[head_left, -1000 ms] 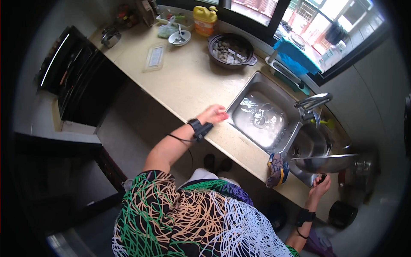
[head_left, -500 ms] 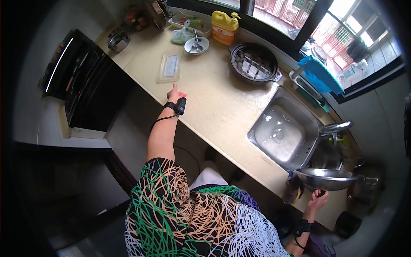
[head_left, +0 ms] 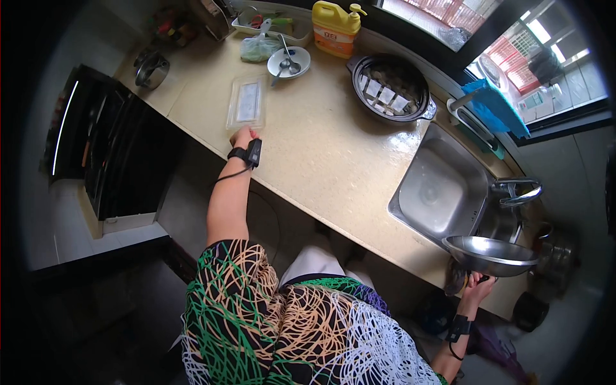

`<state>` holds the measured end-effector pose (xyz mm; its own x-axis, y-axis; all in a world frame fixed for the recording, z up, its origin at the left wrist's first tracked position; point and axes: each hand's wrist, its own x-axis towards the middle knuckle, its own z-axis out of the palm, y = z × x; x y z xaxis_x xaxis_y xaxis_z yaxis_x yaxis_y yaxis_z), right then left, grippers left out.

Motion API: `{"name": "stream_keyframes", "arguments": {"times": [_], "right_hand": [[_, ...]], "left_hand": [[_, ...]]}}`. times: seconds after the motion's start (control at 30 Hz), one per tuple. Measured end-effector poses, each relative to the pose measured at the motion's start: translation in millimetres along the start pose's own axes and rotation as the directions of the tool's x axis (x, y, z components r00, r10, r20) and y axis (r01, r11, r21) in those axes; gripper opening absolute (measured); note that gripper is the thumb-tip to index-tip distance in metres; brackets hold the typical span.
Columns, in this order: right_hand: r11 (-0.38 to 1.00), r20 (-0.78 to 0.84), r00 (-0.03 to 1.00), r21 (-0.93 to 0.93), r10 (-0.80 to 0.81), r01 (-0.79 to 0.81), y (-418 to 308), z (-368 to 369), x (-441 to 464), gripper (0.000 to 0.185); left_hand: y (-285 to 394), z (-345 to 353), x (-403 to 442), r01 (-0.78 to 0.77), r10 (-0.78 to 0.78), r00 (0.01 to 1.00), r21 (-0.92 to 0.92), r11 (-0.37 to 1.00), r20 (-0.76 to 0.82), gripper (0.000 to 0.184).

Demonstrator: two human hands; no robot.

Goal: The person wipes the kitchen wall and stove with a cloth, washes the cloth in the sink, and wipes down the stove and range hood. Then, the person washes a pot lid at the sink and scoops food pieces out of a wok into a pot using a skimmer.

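My left hand (head_left: 243, 136) is at the near end of a clear plastic tray (head_left: 249, 102) on the counter, its fingers curled at the tray's edge. Whether they grip the tray is hard to make out. At the right, my right hand (head_left: 477, 286) is closed round the handle of a metal pan (head_left: 490, 255), which is tilted and hangs over the counter edge by the second sink basin. Beyond the tray lies a white bowl (head_left: 297, 54) with spoons in it, next to a knotted plastic bag (head_left: 258, 48).
A dark pot (head_left: 391, 88) with white pieces in it stands behind the sink (head_left: 440, 186). The faucet (head_left: 518, 190) rises at the right. A yellow jug (head_left: 335, 29) stands by the window. A small metal pot (head_left: 152, 71) is at the far left.
My left hand has moved left from the sink's edge to the tray, and its fingers have curled. My right hand keeps hold of the pan. The view has shifted.
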<state>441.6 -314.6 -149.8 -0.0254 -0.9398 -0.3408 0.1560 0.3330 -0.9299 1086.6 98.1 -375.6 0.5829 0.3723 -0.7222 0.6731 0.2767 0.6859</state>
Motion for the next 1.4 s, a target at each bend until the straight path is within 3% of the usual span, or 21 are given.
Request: {"name": "stream_keyframes", "arguments": {"times": [0.03, 0.07, 0.13, 0.2, 0.27, 0.4, 0.67, 0.77, 0.87, 0.97, 1.07, 1.13, 1.2, 1.3, 1.4], "right_hand": [[1.000, -0.006, 1.000, 0.003, -0.019, 0.020, -1.4, 6.4, -3.7, 0.023], [0.999, -0.016, 0.999, 0.004, -0.038, 0.038, -3.3, 10.9, -6.1, 0.024], [0.999, -0.071, 0.996, 0.005, -0.045, 0.045, -3.1, 8.9, 2.6, 0.023], [0.999, -0.019, 0.999, 0.015, -0.033, 0.033, -11.0, 18.1, -2.9, 0.019], [0.998, -0.024, 1.000, 0.059, 0.018, -0.016, -7.0, 4.5, 14.3, 0.013], [0.997, 0.043, 0.999, 0.079, -0.015, 0.011, -5.0, -12.8, 25.0, 0.017], [0.994, 0.145, 0.987, 0.095, -0.069, 0.056, 14.3, -27.5, 50.0, 0.017], [0.991, 0.184, 0.980, 0.121, -0.072, 0.051, 15.0, -37.2, 58.4, 0.018], [0.990, 0.220, 0.972, 0.129, -0.078, 0.050, 19.4, -43.6, 66.4, 0.017], [0.990, 0.248, 0.968, 0.138, -0.043, 0.009, 19.1, -50.2, 73.1, 0.013], [0.989, 0.275, 0.960, 0.146, -0.044, 0.004, 21.2, -50.5, 73.8, 0.013], [0.990, 0.287, 0.957, 0.139, -0.030, -0.011, 21.6, -50.5, 70.9, 0.013], [0.991, 0.297, 0.955, 0.125, -0.003, -0.036, 20.1, -51.3, 70.2, 0.013], [0.995, 0.321, 0.945, 0.092, -0.058, 0.030, 24.9, -49.0, 69.6, 0.014], [0.997, 0.350, 0.934, 0.042, -0.077, 0.066, 33.5, -46.5, 75.6, 0.015]], "left_hand": [[3.2, -4.1, -13.8, 0.029, -0.031, 0.999, -0.064, 0.997, -0.022, 0.015], [-1.5, -15.6, -9.1, 0.023, -0.009, 0.994, -0.129, 0.991, 0.108, 0.020], [-16.5, -43.8, -33.6, -0.030, 0.087, 0.930, -0.161, 0.987, 0.358, 0.005], [-40.1, -73.7, -33.7, 0.116, -0.016, 0.818, -0.136, 0.984, 0.575, 0.020], [-64.7, -88.5, -85.4, 0.022, 0.013, 0.849, -0.060, 0.998, 0.528, 0.025], [-93.1, -105.8, -208.0, -0.088, 0.014, 0.758, 0.080, 0.993, 0.652, 0.037], [-157.4, -55.7, -287.9, -0.388, 0.261, 0.466, -0.070, 0.919, 0.845, 0.026], [-179.1, -18.2, -323.6, -0.489, 0.318, 0.424, -0.081, 0.869, 0.848, 0.019], [-209.6, 6.0, -331.5, -0.829, 0.388, 0.189, -0.065, 0.555, 0.902, 0.019], [-234.0, 16.5, -369.8, -0.930, 0.458, 0.140, -0.042, 0.365, 0.878, 0.012], [-258.4, 12.6, -379.0, -0.941, 0.448, -0.080, -0.216, 0.260, 0.891, 0.013], [-271.5, 3.8, -377.8, -0.968, 0.302, -0.119, -0.178, 0.178, 0.946, 0.019], [-281.5, -5.8, -376.6, -0.957, 0.246, -0.259, -0.283, 0.069, 0.934, 0.018], [-280.5, -4.4, -394.7, -0.898, 0.481, -0.357, -0.437, 0.061, 0.801, 0.014], [-283.7, -4.0, -383.0, -0.905, 0.245, -0.416, -0.425, -0.017, 0.875, 0.018]]}}
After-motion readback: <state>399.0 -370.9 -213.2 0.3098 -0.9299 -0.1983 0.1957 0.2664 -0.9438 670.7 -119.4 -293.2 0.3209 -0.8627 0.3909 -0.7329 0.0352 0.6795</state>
